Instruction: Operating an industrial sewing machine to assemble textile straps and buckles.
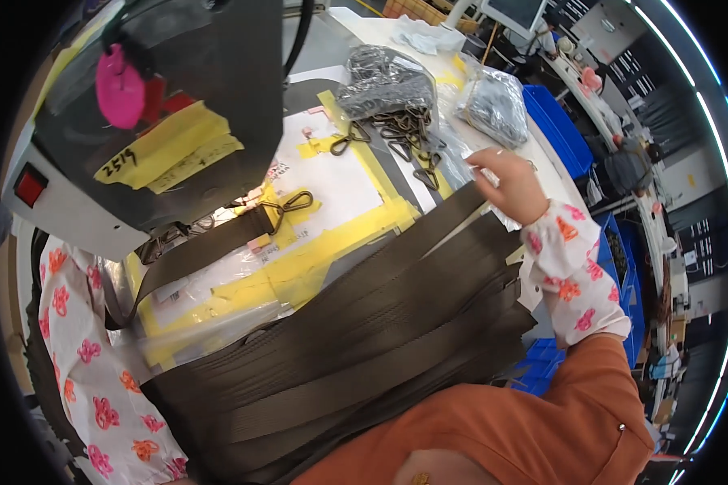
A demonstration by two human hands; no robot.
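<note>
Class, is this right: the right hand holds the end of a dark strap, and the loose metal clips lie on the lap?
Not quite: the head view shows the loose metal clips lying on the table. The right hand does hold the end of a dark strap.

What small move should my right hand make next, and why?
I'd probably lift the end of the farthest brown webbing strap away from the pile of webbing straps: your right hand is already at that end, and a pale gap there separates it from the neighbouring strap.
</note>
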